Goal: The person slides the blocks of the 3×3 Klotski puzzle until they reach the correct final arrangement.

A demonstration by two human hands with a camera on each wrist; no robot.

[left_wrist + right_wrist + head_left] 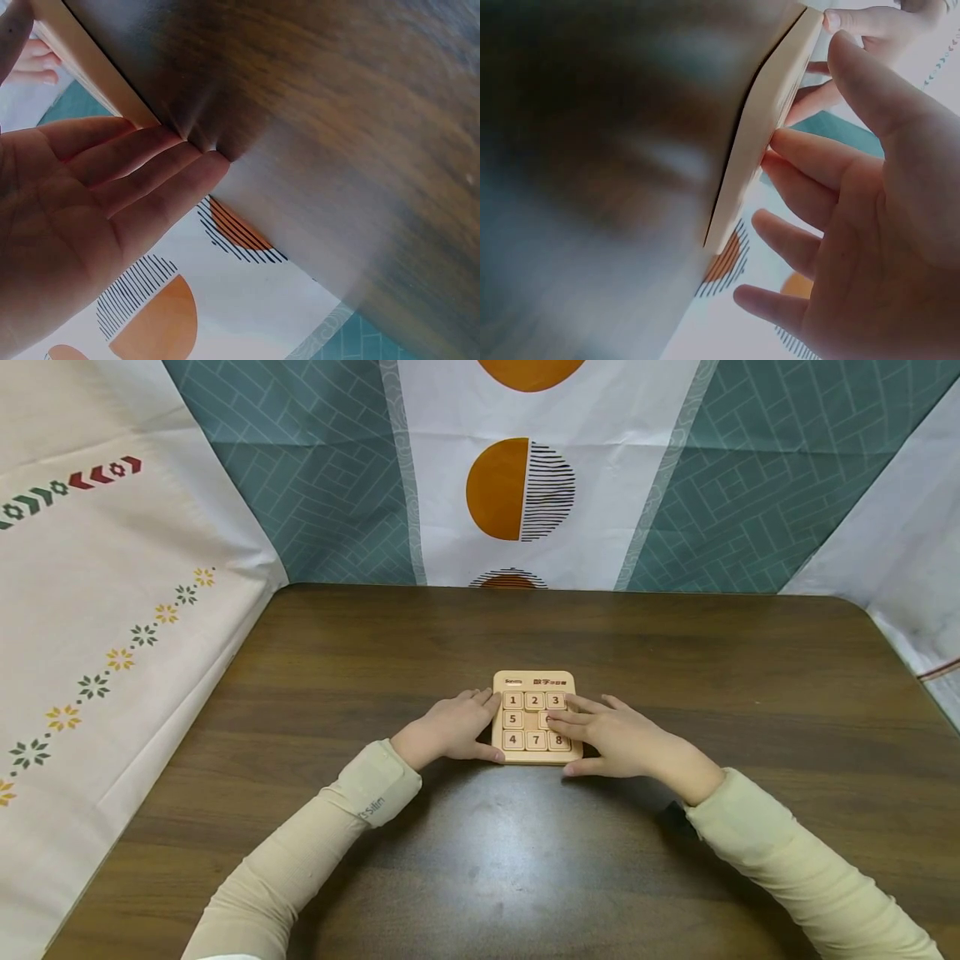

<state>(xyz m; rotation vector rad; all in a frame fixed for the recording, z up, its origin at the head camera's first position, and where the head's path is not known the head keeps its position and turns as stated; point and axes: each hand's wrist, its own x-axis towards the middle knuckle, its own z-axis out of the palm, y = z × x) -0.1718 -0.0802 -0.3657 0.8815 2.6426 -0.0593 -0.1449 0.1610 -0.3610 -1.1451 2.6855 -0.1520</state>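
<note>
A wooden sliding number puzzle (pixel 536 759) lies flat on the brown table. Its tiles show 1, 2, 3 on top, 5 and a partly covered tile (pixel 543 720) in the middle row, and 4, 7, 8 below. A gap shows right of the 5. My left hand (pixel 459 727) lies along the puzzle's left edge, thumb at the near corner and fingers extended in the left wrist view. From the right, my right hand (pixel 626 739) reaches over the board. Its fingertips rest on the partly covered tile, the thumb is by the near right corner, and the other fingers are spread.
The wooden table (pixel 510 860) stretches around the puzzle on all sides. A patterned cloth (pixel 600 485) hangs behind its far edge, and a white embroidered cloth (pixel 97 610) borders it on the left. A dark object (pixel 678 818) shows under the right wrist.
</note>
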